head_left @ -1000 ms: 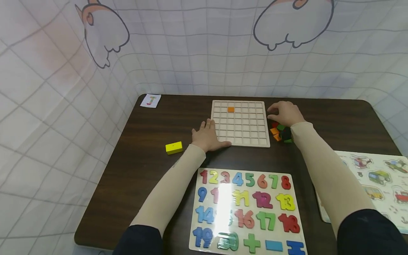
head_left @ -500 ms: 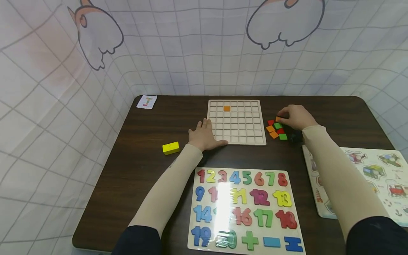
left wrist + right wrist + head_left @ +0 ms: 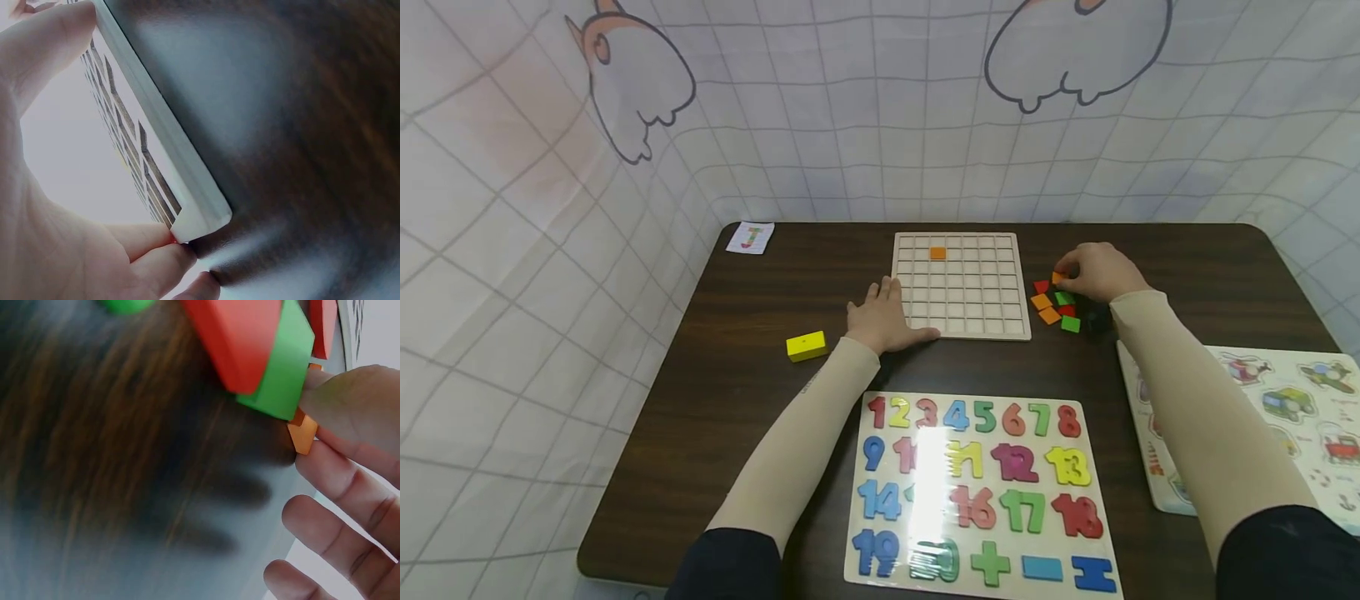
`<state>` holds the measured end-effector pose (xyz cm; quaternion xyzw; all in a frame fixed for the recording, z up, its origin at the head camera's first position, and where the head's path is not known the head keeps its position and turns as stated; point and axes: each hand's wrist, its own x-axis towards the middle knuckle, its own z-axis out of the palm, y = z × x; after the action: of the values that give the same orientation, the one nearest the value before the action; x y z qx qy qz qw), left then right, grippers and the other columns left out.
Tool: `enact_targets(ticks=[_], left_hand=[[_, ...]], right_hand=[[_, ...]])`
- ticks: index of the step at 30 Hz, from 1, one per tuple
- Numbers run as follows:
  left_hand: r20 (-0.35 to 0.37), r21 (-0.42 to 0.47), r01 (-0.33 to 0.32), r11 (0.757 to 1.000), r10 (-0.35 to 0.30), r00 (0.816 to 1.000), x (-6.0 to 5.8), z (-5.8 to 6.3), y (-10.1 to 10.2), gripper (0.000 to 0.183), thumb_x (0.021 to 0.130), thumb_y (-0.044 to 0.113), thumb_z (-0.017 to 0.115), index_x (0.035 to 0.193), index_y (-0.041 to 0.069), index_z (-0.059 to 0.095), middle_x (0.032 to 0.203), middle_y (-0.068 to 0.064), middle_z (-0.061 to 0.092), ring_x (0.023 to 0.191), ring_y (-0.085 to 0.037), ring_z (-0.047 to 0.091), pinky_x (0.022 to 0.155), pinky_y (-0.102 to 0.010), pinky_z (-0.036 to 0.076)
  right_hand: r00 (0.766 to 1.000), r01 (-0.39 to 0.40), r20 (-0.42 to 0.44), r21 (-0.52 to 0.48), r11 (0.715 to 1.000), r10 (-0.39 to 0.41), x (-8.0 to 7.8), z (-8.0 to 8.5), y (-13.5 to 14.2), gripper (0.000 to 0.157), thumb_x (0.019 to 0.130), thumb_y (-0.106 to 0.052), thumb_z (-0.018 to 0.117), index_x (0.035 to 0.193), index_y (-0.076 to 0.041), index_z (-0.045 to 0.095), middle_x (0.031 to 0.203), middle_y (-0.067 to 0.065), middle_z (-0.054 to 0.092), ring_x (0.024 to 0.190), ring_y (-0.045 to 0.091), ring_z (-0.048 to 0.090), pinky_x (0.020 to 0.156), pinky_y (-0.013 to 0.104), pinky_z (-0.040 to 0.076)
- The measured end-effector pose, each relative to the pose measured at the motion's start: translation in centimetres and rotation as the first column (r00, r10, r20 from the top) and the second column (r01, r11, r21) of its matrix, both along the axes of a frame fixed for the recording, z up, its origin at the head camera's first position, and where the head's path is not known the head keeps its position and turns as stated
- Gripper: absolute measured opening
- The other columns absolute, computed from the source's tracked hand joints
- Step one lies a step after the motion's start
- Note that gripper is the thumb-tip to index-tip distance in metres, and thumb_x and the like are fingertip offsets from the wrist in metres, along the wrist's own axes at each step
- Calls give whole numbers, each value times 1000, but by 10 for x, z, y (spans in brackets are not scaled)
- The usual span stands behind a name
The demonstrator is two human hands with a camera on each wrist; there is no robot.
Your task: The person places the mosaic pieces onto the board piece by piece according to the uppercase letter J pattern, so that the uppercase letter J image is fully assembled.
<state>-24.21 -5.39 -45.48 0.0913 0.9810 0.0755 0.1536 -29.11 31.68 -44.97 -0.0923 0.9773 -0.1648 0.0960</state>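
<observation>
The person's right-hand grip (image 3: 1101,271) has drawn away from the right edge of the wooden grid board (image 3: 962,287) and now pinches an orange tile (image 3: 304,436). The right sleeve (image 3: 1206,408) has shifted rightward, uncovering a red tile (image 3: 1066,311), a green tile (image 3: 1071,324) and more of the vehicle puzzle board (image 3: 1307,425).

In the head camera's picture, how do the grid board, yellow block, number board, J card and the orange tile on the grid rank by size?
Largest to smallest:
1. Number board
2. Grid board
3. J card and yellow block, too alike to rank
4. Orange tile
</observation>
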Motion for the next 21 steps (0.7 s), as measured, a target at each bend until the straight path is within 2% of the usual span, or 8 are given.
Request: enact_targets(ticks=[6, 13, 21], left_hand=[[-10, -18, 0, 1000, 0, 1000, 0, -1, 1, 122, 84, 85, 57, 168, 11, 10, 177, -8, 12, 163, -31, 19, 124, -68, 27], [-5, -19, -1, 1000, 1, 1000, 1, -1, 0, 122, 84, 86, 56, 168, 11, 11, 177, -7, 12, 164, -30, 19, 124, -67, 28], [-12, -21, -2, 1000, 2, 1000, 0, -2, -2, 121, 84, 86, 56, 168, 12, 11, 177, -7, 11, 163, -30, 20, 124, -67, 28]], right_hand=[[1000, 28, -2, -28, 999, -28, -3, -1, -7, 34, 97, -23, 70, 125, -3, 74, 130, 26, 69, 104, 38, 66, 87, 58, 56], [999, 3, -41, -86, 996, -6, -14, -2, -32, 33, 98, -22, 68, 126, -4, 73, 130, 24, 69, 105, 39, 66, 84, 56, 56], [999, -34, -34, -105, 994, 31, -29, 1, -72, 36, 100, -24, 68, 131, -5, 71, 142, 23, 62, 127, 43, 57, 98, 61, 51]])
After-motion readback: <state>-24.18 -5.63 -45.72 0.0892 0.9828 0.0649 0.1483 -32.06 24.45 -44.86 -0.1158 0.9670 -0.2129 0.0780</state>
